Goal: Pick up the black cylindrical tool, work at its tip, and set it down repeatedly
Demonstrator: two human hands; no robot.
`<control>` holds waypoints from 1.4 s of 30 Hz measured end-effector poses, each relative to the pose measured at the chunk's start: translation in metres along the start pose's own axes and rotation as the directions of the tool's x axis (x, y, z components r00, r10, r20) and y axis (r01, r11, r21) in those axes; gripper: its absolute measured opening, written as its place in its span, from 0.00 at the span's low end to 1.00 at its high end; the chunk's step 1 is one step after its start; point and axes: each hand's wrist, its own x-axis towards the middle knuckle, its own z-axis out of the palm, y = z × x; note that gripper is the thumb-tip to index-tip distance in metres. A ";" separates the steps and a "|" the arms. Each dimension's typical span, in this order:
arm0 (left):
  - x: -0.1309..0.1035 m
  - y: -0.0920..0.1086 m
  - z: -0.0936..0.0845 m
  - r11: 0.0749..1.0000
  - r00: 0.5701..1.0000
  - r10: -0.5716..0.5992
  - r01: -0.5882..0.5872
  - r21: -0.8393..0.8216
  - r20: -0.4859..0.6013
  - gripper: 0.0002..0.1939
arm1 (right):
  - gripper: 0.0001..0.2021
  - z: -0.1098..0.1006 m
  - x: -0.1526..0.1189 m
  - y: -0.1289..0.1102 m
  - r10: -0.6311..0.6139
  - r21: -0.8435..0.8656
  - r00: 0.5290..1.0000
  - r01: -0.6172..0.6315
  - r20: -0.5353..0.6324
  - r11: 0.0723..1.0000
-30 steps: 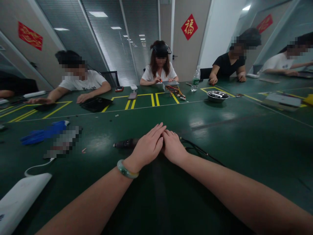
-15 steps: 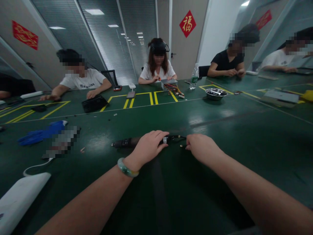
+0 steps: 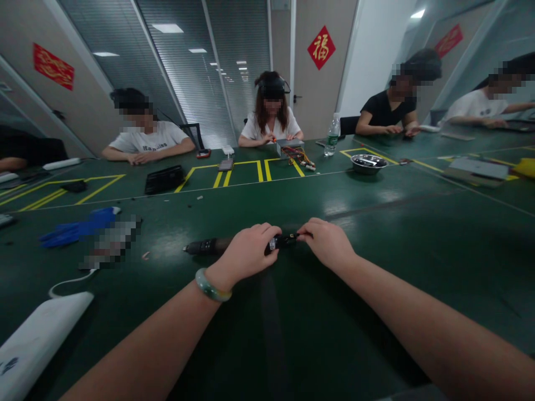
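Note:
A long dark electric screwdriver [image 3: 207, 246] lies across the green table, its narrow tip pointing left. My left hand [image 3: 251, 245] is wrapped over its body from above, closed round it, hiding the middle. From the tool's right end stick out dark parts [image 3: 286, 240] with a small gold-coloured contact. My right hand [image 3: 328, 239] is closed in a pinch at that end, on what looks like a thin black wire [image 3: 299, 236]. The fingers partly hide it. A green bangle [image 3: 212, 285] circles my left wrist.
Left of my hands lie blue gloves [image 3: 79, 227], a blurred-out flat device [image 3: 111, 242] and a white power bank [image 3: 42, 340] joined by a cable. Beyond are a metal bowl [image 3: 368, 162], a water bottle [image 3: 332, 135], a metal box with coloured wires [image 3: 290, 147] and several people seated.
My right hand has moved left, up to the screwdriver's right end, with the small gold contact now against it. My left hand and the screwdriver have shifted slightly left.

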 end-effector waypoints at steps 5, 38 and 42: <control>0.007 0.012 0.013 0.999 0.998 -0.025 0.028 0.047 -0.064 0.13 | 0.06 0.003 0.000 0.000 -0.018 -0.033 1.000 0.017 -0.021 0.999; 0.010 0.010 0.022 0.996 0.992 -0.020 0.010 -0.085 -0.121 0.06 | 0.01 0.013 -0.003 0.006 -0.105 0.204 0.994 0.111 -0.041 0.973; 0.010 0.010 0.022 0.997 0.992 -0.022 0.013 -0.078 -0.121 0.06 | 0.02 0.016 -0.003 0.004 -0.125 0.173 0.991 0.132 -0.052 0.976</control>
